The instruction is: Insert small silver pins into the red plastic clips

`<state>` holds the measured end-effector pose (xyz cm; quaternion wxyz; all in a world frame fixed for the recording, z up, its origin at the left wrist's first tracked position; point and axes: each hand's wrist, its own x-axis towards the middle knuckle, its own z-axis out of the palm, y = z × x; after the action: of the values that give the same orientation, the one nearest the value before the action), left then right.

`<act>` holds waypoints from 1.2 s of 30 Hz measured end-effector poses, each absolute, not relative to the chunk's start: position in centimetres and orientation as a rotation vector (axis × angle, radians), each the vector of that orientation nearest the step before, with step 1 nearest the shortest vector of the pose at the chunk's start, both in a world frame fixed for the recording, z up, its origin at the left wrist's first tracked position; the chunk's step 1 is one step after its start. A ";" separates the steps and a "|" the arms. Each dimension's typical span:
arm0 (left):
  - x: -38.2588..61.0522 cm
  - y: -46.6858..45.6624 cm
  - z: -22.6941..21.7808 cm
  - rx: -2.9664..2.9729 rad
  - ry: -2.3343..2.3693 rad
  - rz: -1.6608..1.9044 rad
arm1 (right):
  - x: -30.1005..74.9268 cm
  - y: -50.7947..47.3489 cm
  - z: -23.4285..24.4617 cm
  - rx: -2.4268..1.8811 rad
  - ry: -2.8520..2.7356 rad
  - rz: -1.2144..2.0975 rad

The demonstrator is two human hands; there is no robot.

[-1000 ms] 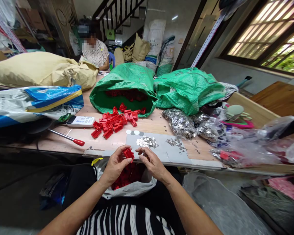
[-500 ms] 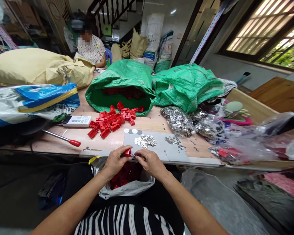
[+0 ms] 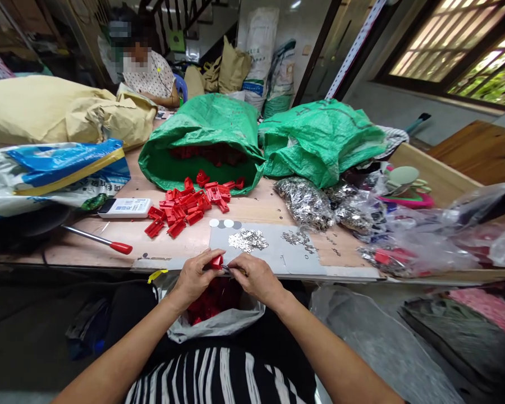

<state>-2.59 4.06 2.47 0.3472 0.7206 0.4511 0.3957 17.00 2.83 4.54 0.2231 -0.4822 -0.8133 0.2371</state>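
Note:
My left hand (image 3: pixel 194 278) is closed around a small red plastic part (image 3: pixel 216 262), just in front of the table's near edge. From the other side my right hand (image 3: pixel 256 278) pinches a thin metal-tipped tool (image 3: pixel 226 267), its tip at the red part's right end; fingers cover most of the tool, so its kind is unclear. Below both hands, a white bag (image 3: pixel 219 328) on my lap holds more red parts (image 3: pixel 212 300). On a grey sheet (image 3: pixel 273 233) beyond my hands lie a pile of flat silvery metal pieces (image 3: pixel 248 240) and a looser scatter of small metal pieces (image 3: pixel 297 238).
A heap of red parts (image 3: pixel 185 207) spills from an open green sack (image 3: pixel 210 120). Another green sack (image 3: pixel 320 140) and plastic bags of metal pieces (image 3: pixel 305 202) stand right of it. A red-tipped lever (image 3: pixel 120 247) and a white box (image 3: pixel 126 207) are left. A person (image 3: pixel 149 76) sits across the table.
The whole view has shifted slightly, with the scene a little further left and up. Both hands keep their hold, the tool's tip still at the red part.

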 end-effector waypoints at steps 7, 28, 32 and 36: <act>-2.6 3.8 1.9 1.871 1.195 1.050 | 15.7 2.4 5.0 -1.486 -2.292 0.564; -2.2 1.7 3.5 1.769 1.215 1.168 | 17.1 0.2 6.1 -1.447 -2.120 0.649; -2.3 1.5 3.6 1.771 1.237 1.191 | 17.2 0.0 6.3 -1.486 -2.120 0.742; -2.1 1.7 3.8 1.817 1.257 1.138 | 16.8 0.5 6.5 -1.469 -2.102 0.788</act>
<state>-2.14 1.70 3.79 0.3221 0.6920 0.4789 0.4335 16.83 0.53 6.51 0.2273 -0.5330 -0.7631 0.2861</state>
